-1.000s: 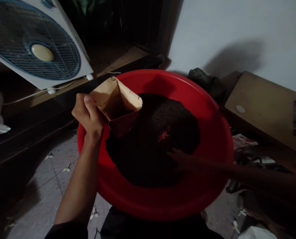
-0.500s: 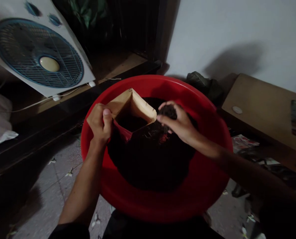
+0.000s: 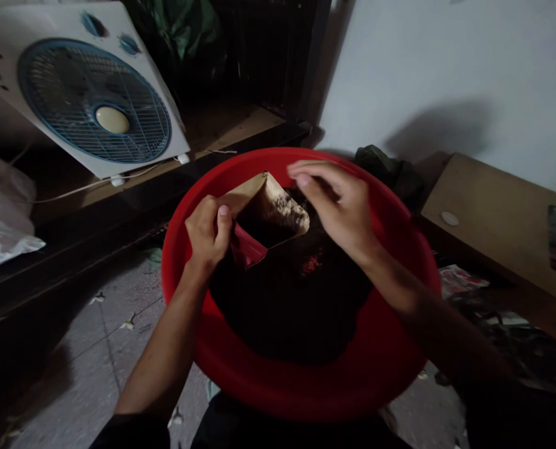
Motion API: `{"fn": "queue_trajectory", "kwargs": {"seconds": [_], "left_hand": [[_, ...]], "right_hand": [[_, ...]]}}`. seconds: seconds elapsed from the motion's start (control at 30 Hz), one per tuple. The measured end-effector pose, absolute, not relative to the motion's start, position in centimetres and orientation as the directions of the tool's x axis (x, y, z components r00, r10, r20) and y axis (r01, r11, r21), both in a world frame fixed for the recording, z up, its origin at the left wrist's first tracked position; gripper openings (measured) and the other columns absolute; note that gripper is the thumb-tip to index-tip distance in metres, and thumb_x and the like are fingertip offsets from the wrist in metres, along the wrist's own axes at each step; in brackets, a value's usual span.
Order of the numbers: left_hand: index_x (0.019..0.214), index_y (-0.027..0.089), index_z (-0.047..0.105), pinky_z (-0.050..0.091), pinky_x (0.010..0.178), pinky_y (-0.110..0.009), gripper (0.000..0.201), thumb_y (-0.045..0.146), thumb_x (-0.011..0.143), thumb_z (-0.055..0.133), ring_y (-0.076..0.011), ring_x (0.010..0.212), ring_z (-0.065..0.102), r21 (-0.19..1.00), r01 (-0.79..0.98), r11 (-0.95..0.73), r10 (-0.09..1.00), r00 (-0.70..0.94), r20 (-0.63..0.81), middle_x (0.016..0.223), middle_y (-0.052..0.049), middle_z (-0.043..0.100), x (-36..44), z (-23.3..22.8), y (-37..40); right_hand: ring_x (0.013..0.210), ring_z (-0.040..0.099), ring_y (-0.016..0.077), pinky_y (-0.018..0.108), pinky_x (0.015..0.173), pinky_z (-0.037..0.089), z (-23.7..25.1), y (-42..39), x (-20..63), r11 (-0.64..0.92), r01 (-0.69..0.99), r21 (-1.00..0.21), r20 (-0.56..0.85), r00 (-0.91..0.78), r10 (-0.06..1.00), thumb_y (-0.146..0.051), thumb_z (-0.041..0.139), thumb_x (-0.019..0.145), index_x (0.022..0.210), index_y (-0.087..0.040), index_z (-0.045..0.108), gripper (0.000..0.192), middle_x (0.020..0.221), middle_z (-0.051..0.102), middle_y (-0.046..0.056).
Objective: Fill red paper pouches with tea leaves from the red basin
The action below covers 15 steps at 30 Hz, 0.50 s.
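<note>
My left hand (image 3: 207,234) grips the left edge of a paper bag (image 3: 285,209), thumb on top. The bag is tan inside and pinkish red outside, its mouth gaping toward me. Dark crumbs cling to its inner right wall, and dark soil shows deeper in. Just right of and above the mouth is my right hand (image 3: 348,206), fingers stretched out and bent over, with no clump visible in it. Both hands are over a big red basin (image 3: 278,390) holding a wide bed of dark soil (image 3: 292,312). A reddish patch shows on the soil right of the bag.
A white box fan (image 3: 112,118) stands on a ledge at the left, its cord trailing. Nearby lies a clear plastic bag (image 3: 4,209). On the right is a low wooden table (image 3: 493,206) with a small pale disc (image 3: 449,218). Small flowers dot the tiled floor (image 3: 133,355).
My right hand has let go of its clump of soil and risen over the bag's right edge. Crumbs now coat the bag's inner wall. My left hand keeps its hold.
</note>
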<state>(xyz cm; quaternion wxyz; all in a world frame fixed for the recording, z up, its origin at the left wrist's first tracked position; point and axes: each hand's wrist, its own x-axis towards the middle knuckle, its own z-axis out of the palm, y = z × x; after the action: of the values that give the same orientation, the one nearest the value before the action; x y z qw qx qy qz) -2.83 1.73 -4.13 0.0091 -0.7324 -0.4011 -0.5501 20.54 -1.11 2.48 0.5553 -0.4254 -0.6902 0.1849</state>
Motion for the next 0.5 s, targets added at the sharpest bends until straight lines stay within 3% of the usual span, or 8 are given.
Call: {"fn": "queue_trajectory", "kwargs": {"seconds": [0.1, 0.17, 0.23, 0.3, 0.33, 0.4, 0.5], "left_hand": [[0.076, 0.023, 0.055, 0.041, 0.065, -0.034, 0.035, 0.041, 0.101, 0.037, -0.0170, 0.067, 0.055, 0.435, 0.623, -0.651, 0.587, 0.049, 0.808, 0.071, -0.002, 0.056, -2.7, -3.8, 1.6], [0.076, 0.022, 0.054, 0.041, 0.066, -0.033, 0.036, 0.042, 0.101, 0.037, -0.0163, 0.067, 0.054, 0.453, 0.635, -0.626, 0.601, 0.022, 0.799, 0.071, -0.001, 0.056, -2.7, -3.6, 1.5], [0.075, 0.022, 0.053, 0.041, 0.066, -0.032, 0.039, 0.045, 0.101, 0.036, -0.0152, 0.066, 0.053, 0.473, 0.653, -0.592, 0.620, -0.006, 0.784, 0.069, 0.000, 0.055, -2.9, -3.3, 1.5], [0.075, 0.021, 0.053, 0.041, 0.066, -0.032, 0.041, 0.048, 0.101, 0.034, -0.0147, 0.066, 0.053, 0.483, 0.673, -0.560, 0.637, -0.023, 0.771, 0.069, 0.000, 0.054, -3.1, -3.2, 1.5], [0.075, 0.022, 0.052, 0.041, 0.066, -0.032, 0.042, 0.048, 0.101, 0.033, -0.0150, 0.066, 0.053, 0.483, 0.680, -0.552, 0.639, -0.027, 0.769, 0.069, 0.000, 0.054, -3.1, -3.1, 1.5], [0.075, 0.022, 0.052, 0.041, 0.066, -0.033, 0.041, 0.047, 0.101, 0.032, -0.0160, 0.067, 0.054, 0.474, 0.684, -0.555, 0.632, -0.024, 0.775, 0.069, -0.002, 0.056, -3.2, -3.1, 1.6], [0.074, 0.023, 0.052, 0.040, 0.063, -0.035, 0.040, 0.046, 0.101, 0.034, -0.0174, 0.065, 0.053, 0.466, 0.678, -0.569, 0.616, -0.024, 0.787, 0.068, -0.003, 0.056, -3.3, -3.1, 1.7]], "right_hand": [[0.110, 0.064, 0.0252, 0.049, 0.106, 0.045, -2.1, -2.2, 24.8, 0.400, 0.592, -0.699, 0.495, -0.002, 0.869, -0.045, 0.052, 0.096, 0.104, -0.026, 0.070, 0.027, 0.109, 0.071, 0.006], [0.103, 0.067, 0.0267, 0.050, 0.102, 0.048, -6.3, -3.5, 27.3, 0.220, 0.674, -0.705, 0.115, -0.197, 0.974, -0.053, 0.050, 0.095, 0.105, -0.024, 0.071, 0.037, 0.106, 0.073, 0.008], [0.123, 0.060, 0.0312, 0.051, 0.112, 0.041, -10.0, -5.4, 28.5, 0.101, 0.740, -0.665, -0.354, -0.431, 0.830, -0.062, 0.049, 0.091, 0.124, -0.021, 0.067, 0.056, 0.130, 0.066, 0.012], [0.146, 0.035, 0.0402, 0.057, 0.120, 0.025, -12.5, -7.5, 28.4, 0.003, 0.865, -0.502, -0.701, -0.409, 0.585, -0.072, 0.049, 0.087, 0.147, -0.021, 0.050, 0.080, 0.158, 0.039, 0.016], [0.151, 0.021, 0.0447, 0.061, 0.121, 0.020, -13.2, -8.4, 27.8, -0.029, 0.913, -0.406, -0.798, -0.339, 0.498, -0.077, 0.052, 0.083, 0.155, -0.021, 0.038, 0.092, 0.165, 0.023, 0.017], [0.151, 0.006, 0.0508, 0.066, 0.118, 0.019, -13.8, -9.9, 26.4, -0.074, 0.957, -0.280, -0.877, -0.223, 0.426, -0.084, 0.059, 0.072, 0.161, -0.023, 0.017, 0.116, 0.168, 0.001, 0.021], [0.150, 0.007, 0.0517, 0.065, 0.117, 0.024, -14.0, -11.4, 24.7, -0.070, 0.950, -0.305, -0.866, -0.246, 0.436, -0.082, 0.067, 0.066, 0.162, -0.019, 0.010, 0.129, 0.166, -0.004, 0.025]]}}
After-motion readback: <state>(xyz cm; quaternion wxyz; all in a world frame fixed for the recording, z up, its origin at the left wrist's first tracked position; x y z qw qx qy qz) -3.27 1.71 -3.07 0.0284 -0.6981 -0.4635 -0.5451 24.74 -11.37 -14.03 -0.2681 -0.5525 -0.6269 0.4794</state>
